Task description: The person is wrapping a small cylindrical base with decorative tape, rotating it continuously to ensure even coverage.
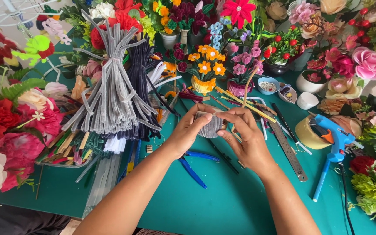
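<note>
While each hand, left hand (187, 132) and right hand (245, 138), pinches it, the grey fuzzy bundle (210, 126) looks short and ribbed.

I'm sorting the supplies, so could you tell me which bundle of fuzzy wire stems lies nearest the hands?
The grey bundle, fanned out left of the left hand; the dark navy one lies behind it.

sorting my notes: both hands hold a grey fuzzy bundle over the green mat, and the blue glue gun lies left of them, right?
Not quite. The head view shows the glue gun to the right of the hands, not left. Left hand and right hand do hold the grey bundle over the green mat.
</note>
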